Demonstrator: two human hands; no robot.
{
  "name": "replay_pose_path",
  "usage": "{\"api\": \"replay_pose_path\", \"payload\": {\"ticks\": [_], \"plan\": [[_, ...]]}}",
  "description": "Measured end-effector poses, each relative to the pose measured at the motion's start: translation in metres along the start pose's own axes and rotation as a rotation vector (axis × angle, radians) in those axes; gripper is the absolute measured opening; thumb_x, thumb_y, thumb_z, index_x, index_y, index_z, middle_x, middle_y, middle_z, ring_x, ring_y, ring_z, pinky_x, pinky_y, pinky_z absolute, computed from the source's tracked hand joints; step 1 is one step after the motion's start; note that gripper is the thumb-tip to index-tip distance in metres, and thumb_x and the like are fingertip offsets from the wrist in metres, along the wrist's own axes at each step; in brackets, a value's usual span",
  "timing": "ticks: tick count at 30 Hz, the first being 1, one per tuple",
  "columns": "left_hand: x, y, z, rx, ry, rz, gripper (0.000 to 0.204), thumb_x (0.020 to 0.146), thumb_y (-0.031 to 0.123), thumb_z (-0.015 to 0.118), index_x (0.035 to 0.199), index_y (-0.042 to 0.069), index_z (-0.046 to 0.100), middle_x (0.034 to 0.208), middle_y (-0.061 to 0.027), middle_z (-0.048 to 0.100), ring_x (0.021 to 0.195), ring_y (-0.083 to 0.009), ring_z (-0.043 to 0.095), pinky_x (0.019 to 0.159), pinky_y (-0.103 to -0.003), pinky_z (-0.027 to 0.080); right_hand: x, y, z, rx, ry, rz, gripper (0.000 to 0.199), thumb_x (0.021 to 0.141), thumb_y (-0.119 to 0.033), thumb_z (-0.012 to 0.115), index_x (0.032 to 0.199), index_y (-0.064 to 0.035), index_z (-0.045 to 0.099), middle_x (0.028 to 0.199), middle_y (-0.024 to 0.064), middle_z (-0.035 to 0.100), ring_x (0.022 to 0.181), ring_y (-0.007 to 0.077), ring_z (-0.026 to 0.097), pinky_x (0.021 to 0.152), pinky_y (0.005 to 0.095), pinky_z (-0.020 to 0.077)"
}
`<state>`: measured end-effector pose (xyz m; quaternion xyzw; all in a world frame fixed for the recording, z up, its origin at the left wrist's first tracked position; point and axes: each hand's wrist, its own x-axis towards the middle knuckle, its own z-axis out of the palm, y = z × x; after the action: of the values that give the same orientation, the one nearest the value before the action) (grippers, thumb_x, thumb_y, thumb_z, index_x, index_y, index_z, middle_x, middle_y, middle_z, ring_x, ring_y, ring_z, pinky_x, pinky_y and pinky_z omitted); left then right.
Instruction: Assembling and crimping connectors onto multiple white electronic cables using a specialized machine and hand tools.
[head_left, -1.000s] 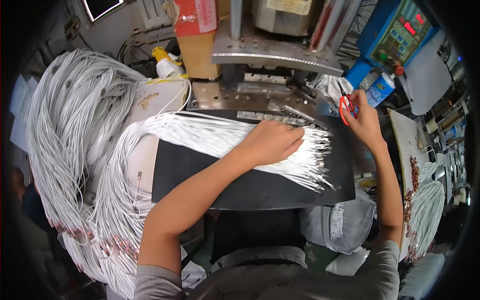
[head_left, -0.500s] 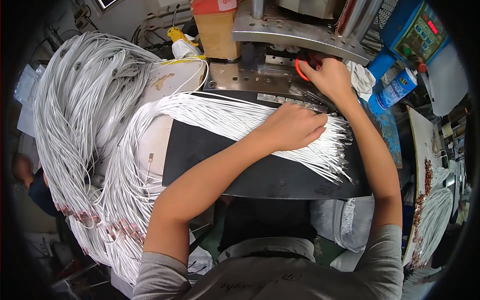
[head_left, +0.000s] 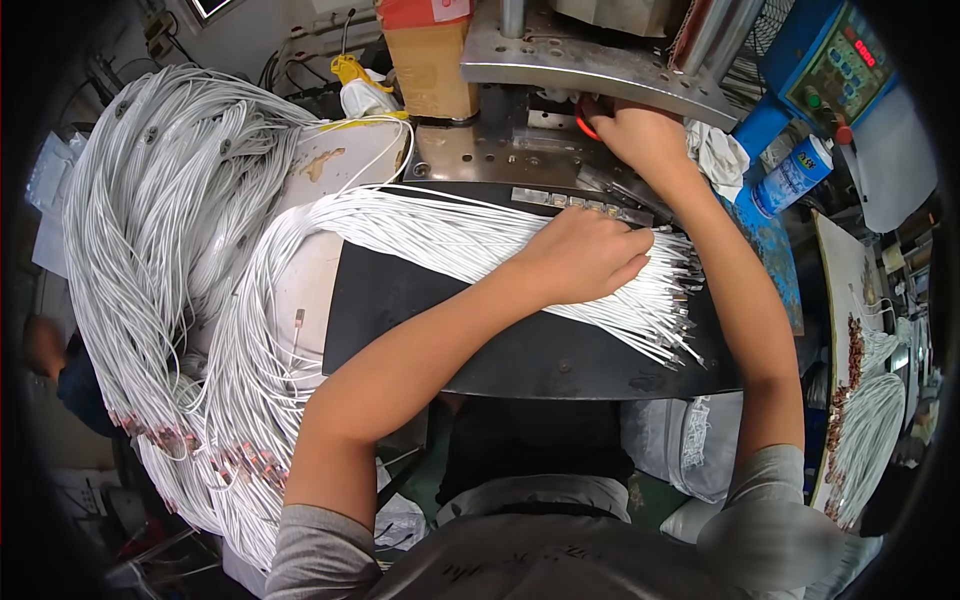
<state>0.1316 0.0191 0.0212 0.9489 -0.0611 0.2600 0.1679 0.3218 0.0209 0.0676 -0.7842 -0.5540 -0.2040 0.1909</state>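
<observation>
A fan of white cables (head_left: 430, 230) lies over the black tabletop (head_left: 480, 360), their tips with small metal connectors (head_left: 685, 290) spread toward the right. My left hand (head_left: 590, 258) rests on the bundle just behind these tips, its fingers curled round some of the cables. Under the upper plate of the metal press (head_left: 600, 75), my right hand (head_left: 640, 135) is closed on a tool with red loop handles (head_left: 584, 120); its working end is hidden. Between the cables and the press lies a slotted metal strip (head_left: 570, 202).
A large heap of white cables (head_left: 150, 220) hangs at the left. Behind the table stands a cardboard box (head_left: 430, 70). On the right are a blue spray can (head_left: 795, 178), a white rag (head_left: 718, 155), a control panel (head_left: 840, 65) and another cable bundle (head_left: 870, 430).
My right hand has shifted slightly left and farther in under the press plate with the red-handled tool, so less of the handle shows. My left hand stays on the cables.
</observation>
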Motion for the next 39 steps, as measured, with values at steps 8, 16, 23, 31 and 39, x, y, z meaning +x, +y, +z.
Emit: {"api": "replay_pose_path", "payload": {"ticks": [8, 16, 23, 31, 39], "plan": [[-0.001, -0.001, 0.002, -0.022, 0.04, 0.02, 0.021, 0.098, 0.025, 0.064, 0.086, 0.007, 0.062, 0.069, -0.01, 0.066, 0.066, -0.0339, 0.067, 0.06, -0.047, 0.051, -0.014, -0.002, -0.018, 0.073, -0.056, 0.114, 0.038, 0.091, -0.04, 0.068, 0.111, -0.0093, 0.077, 0.101, 0.0145, 0.076, 0.094, 0.0354, 0.07, 0.083, 0.0443, 0.0554], [-0.001, 0.002, 0.001, -0.028, 0.008, -0.003, 0.022, 0.098, 0.025, 0.063, 0.086, 0.006, 0.063, 0.067, -0.0127, 0.067, 0.066, -0.036, 0.069, 0.062, -0.049, 0.053, -0.002, -0.001, -0.005, 0.134, 0.04, 0.079, 0.037, 0.089, -0.041, 0.07, 0.1, -0.0064, 0.076, 0.089, 0.0137, 0.075, 0.084, 0.0357, 0.071, 0.076, 0.0463, 0.0561], [0.0, 0.0, 0.002, -0.004, 0.009, 0.002, 0.02, 0.098, 0.024, 0.064, 0.088, 0.007, 0.062, 0.068, -0.0097, 0.065, 0.067, -0.0335, 0.067, 0.06, -0.048, 0.051, -0.012, 0.01, -0.015, 0.06, -0.207, -0.012, 0.044, 0.091, -0.046, 0.069, 0.106, -0.006, 0.077, 0.091, 0.0179, 0.074, 0.083, 0.0363, 0.072, 0.075, 0.0454, 0.0557], [0.001, 0.001, 0.0, -0.008, 0.033, 0.002, 0.021, 0.098, 0.025, 0.065, 0.086, 0.008, 0.062, 0.068, -0.0097, 0.065, 0.067, -0.0335, 0.068, 0.061, -0.047, 0.052, -0.016, 0.013, -0.009, 0.05, -0.029, -0.005, 0.049, 0.088, -0.052, 0.07, 0.102, -0.0053, 0.078, 0.085, 0.0198, 0.073, 0.08, 0.0401, 0.07, 0.074, 0.0478, 0.0563], [-0.005, -0.002, 0.003, -0.023, 0.055, 0.052, 0.019, 0.097, 0.023, 0.065, 0.088, 0.006, 0.061, 0.072, -0.0108, 0.067, 0.071, -0.0331, 0.069, 0.064, -0.046, 0.054, -0.019, -0.006, 0.008, -0.005, -0.061, -0.096, 0.044, 0.089, -0.048, 0.07, 0.099, -0.0062, 0.078, 0.087, 0.0193, 0.074, 0.081, 0.0415, 0.071, 0.075, 0.05, 0.0569]]}}
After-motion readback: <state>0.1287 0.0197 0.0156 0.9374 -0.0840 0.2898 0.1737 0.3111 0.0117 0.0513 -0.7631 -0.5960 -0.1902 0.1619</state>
